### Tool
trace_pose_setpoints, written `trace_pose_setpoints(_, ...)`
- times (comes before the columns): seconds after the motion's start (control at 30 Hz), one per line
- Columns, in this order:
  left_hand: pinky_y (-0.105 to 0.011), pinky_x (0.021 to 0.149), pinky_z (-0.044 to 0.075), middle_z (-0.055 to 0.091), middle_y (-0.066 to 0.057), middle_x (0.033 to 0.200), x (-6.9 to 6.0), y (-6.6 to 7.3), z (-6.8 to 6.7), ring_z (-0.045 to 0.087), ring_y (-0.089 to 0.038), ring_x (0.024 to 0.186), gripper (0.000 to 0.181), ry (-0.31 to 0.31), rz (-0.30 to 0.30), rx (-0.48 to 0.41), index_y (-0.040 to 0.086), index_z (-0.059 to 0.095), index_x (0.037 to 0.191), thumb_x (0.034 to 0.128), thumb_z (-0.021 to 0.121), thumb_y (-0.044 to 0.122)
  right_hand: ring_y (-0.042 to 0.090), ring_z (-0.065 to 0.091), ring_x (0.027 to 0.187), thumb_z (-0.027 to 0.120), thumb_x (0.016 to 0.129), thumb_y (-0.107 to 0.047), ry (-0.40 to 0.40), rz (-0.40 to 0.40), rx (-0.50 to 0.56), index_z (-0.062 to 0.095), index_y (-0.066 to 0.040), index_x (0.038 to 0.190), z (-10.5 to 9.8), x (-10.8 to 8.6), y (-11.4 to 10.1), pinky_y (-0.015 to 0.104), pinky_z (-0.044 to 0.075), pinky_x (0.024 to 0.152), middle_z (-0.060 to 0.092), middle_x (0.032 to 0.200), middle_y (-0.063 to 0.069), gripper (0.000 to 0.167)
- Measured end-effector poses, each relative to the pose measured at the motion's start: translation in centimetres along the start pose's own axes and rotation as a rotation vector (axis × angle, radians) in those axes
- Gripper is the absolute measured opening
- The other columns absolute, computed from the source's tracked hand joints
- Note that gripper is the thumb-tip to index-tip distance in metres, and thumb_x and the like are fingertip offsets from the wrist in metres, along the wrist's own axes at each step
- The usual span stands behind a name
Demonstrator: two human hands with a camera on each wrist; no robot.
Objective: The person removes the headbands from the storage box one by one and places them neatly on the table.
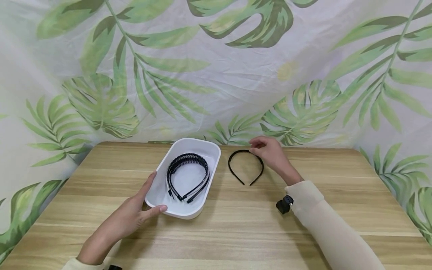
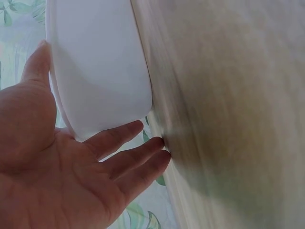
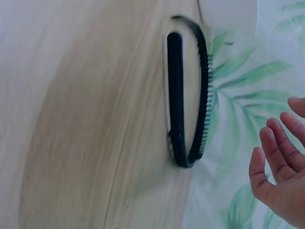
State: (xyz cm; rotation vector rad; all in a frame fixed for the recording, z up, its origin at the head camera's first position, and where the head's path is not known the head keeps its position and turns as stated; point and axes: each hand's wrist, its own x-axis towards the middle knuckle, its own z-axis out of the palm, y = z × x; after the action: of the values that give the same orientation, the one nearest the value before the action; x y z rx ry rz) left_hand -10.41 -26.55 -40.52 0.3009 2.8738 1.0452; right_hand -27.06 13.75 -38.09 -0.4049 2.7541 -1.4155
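Observation:
A white container (image 1: 216, 157), with several black headbands (image 1: 189, 159) lying in it, sits at centre-left in the head view. My left hand (image 1: 129, 217) is at its near left corner, thumb across the rim. From the left wrist, the fingers of that hand (image 2: 71, 157) look spread and nearly straight against the container's wall (image 2: 95, 62). To the right of the container a single black headband (image 1: 230, 161) rests on the table. My right hand (image 1: 273, 155) is beside its top; the right wrist view shows loosely bent fingers (image 3: 271, 143) apart from the toothed headband (image 3: 176, 81).
The wooden table (image 1: 236, 240) extends around the container and the single headband. A leaf-patterned cloth (image 1: 216, 75) hangs behind its back edge and at both sides. A small black device (image 1: 284, 204) is at the right cuff.

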Motion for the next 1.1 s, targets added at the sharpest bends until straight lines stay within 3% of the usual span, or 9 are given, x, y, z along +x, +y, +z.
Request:
trace_pose_setpoints(0.33,-0.073,0.11,0.038,0.037,-0.038,0.159,0.1,0.0,0.1,0.047,-0.056,0.14,0.105,-0.005,-0.009,-0.009,0.02,0.001,0.171,0.0981,0.073,0.044,0.032,0.067,0.111,0.07,0.1,-0.008,-0.011,-0.096,0.033,0.071,-0.002,0.128,1.5,-0.9,-2.0,0.051,0.055,0.099,0.072,0.12,0.019,0.028)
trace_pose_setpoints(0.7,-0.071,0.109,0.042,0.043,-0.037,0.156,0.3,0.2,0.1,0.054,-0.052,0.136,0.105,-0.012,-0.019,-0.004,0.018,0.002,0.171,0.0975,0.073,0.046,0.03,0.069,0.106,0.07,0.098,-0.004,-0.045,-0.17,0.102,0.071,0.0,0.125,4.0,-0.9,-3.8,0.046,0.058,0.096,0.073,0.115,0.019,0.027)
trace_pose_setpoints(1.1,-0.072,0.109,0.041,0.039,-0.037,0.159,0.0,0.1,0.0,0.052,-0.054,0.137,0.106,-0.008,-0.023,-0.008,0.021,0.0,0.171,0.0977,0.073,0.045,0.029,0.068,0.11,0.069,0.1,-0.006,-0.115,-0.203,0.122,0.069,0.002,0.13,6.7,-0.6,-6.3,0.045,0.058,0.096,0.072,0.125,0.02,0.031)
